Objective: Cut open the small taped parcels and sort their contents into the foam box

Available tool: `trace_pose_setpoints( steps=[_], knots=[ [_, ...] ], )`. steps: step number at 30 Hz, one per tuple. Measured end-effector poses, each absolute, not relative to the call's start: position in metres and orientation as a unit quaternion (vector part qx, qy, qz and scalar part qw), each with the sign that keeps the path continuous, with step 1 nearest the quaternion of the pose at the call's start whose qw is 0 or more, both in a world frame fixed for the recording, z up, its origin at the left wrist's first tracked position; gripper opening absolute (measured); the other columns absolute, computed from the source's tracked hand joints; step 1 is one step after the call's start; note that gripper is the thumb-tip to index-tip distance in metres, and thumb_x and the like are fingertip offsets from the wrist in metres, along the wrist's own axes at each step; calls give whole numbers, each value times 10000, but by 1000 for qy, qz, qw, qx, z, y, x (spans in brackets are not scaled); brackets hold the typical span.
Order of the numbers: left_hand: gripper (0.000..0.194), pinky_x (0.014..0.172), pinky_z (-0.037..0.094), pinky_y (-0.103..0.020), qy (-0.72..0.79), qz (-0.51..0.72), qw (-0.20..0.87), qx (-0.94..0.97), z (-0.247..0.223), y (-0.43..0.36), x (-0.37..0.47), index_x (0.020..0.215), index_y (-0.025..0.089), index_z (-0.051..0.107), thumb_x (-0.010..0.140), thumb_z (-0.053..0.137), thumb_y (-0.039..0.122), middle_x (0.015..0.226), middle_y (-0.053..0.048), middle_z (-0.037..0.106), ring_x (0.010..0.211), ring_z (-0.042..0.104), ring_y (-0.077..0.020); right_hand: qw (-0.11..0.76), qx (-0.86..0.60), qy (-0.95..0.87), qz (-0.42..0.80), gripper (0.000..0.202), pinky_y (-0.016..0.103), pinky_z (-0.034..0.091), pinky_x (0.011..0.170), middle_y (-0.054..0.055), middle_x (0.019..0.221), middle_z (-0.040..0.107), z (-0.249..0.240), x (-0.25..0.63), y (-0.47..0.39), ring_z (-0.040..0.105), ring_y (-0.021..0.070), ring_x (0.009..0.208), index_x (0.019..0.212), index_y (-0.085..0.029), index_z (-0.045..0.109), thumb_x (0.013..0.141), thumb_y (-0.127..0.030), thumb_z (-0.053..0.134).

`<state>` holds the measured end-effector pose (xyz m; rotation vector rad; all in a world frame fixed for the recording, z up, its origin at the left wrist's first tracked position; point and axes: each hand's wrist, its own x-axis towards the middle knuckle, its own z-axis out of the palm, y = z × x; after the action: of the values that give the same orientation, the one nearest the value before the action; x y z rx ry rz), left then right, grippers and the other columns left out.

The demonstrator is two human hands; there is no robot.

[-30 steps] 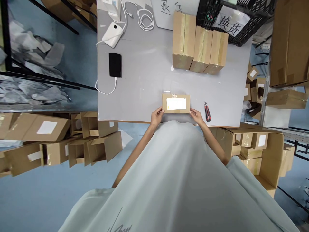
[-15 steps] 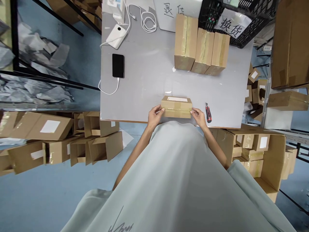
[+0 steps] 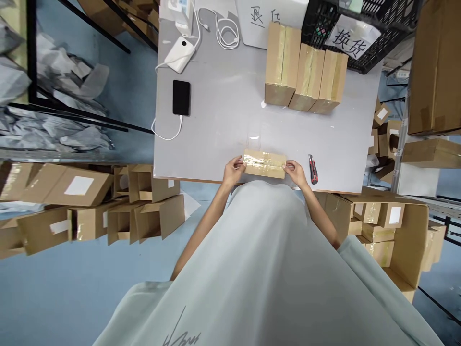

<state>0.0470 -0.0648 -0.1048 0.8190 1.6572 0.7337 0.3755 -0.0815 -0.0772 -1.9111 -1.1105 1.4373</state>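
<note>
A small cardboard box [image 3: 264,164] with shiny clear tape along its upper face is held near the table's front edge. My left hand [image 3: 233,171] pinches its left end, thumb and fingers closed on the corner. At the opposite end, my right hand [image 3: 296,173] grips the box in the same way. To the right of that hand lies a red and black utility knife [image 3: 313,169]. Three taped cardboard boxes [image 3: 306,69] stand side by side farther back on the grey table [image 3: 216,110].
A black plastic crate [image 3: 360,29] and a white container [image 3: 248,24] stand at the back. A black phone [image 3: 181,98], cables and a white power bank [image 3: 179,55] lie on the left. Open cartons [image 3: 147,216] flank me below left; a large carton [image 3: 406,240] holds boxes on the right.
Between my hands the box has been turned, so its white label has gone from sight and a taped face shows. Both hands keep hold. The whole view has shifted slightly.
</note>
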Motion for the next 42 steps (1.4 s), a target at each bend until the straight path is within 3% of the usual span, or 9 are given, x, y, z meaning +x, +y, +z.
trace_pose_setpoints(
  steps=[7,12,16,19,25,32,35,40,42],
  knots=[
    [422,1162,664,-512,662,341,538,395,-85,-69,50,1293,218,848,907,816,386,1267,-104,758,1218,796,-301,284,-678,-414,537,667,513,673,1083,157,1369,830,-70,373,-84,818,343,1187,1257,-237,772,856,-768,815],
    [456,1226,631,-495,640,366,518,433,-60,-68,53,1346,237,836,957,818,474,1315,-93,744,1313,761,-291,306,-681,-391,539,660,506,683,1065,136,1280,834,-70,373,-84,804,331,1191,1150,-266,704,795,-804,847],
    [388,1212,637,-493,650,359,511,433,-56,-69,47,1282,224,828,930,818,387,1324,-94,757,1301,775,-289,293,-685,-388,542,679,478,702,990,119,1161,821,-69,368,-88,806,312,1095,1024,-269,675,727,-846,873],
    [314,1205,630,-499,680,342,513,396,-65,-69,36,1187,209,802,879,766,262,1297,-100,797,1297,783,-296,273,-667,-405,563,688,428,702,921,124,1279,816,-65,362,-92,802,270,1003,984,-259,705,693,-849,905],
    [96,1194,614,-482,725,309,569,236,-85,-66,22,973,217,711,956,634,272,1160,-90,824,1183,800,-252,226,-662,-448,556,612,428,672,997,88,1171,873,-63,352,-90,829,277,1029,1030,-261,787,921,-857,706],
    [272,1143,637,-466,727,280,599,182,-102,-69,40,864,245,536,1013,684,417,1061,-76,766,1166,762,-234,157,-683,-472,535,442,513,669,1047,78,1033,874,-81,355,-87,863,331,1051,904,-282,708,859,-699,847],
    [250,1138,636,-473,720,277,606,193,-103,-72,51,945,231,618,992,727,451,1106,-82,775,1204,740,-245,189,-704,-427,534,470,556,668,1094,98,1095,877,-88,360,-88,854,344,1110,944,-278,709,812,-693,885],
    [415,1166,606,-490,696,297,609,237,-95,-73,57,1065,199,743,1027,667,605,1145,-124,818,1192,764,-278,211,-708,-366,566,517,525,748,892,163,1172,863,-89,378,-89,856,351,1057,995,-239,734,787,-690,877],
    [465,1164,603,-506,672,305,615,279,-91,-72,58,1094,187,770,998,707,638,1092,-133,826,1126,782,-285,209,-719,-360,556,474,530,749,892,168,1160,864,-86,391,-91,854,353,1072,1008,-230,745,810,-645,860]
  ],
)
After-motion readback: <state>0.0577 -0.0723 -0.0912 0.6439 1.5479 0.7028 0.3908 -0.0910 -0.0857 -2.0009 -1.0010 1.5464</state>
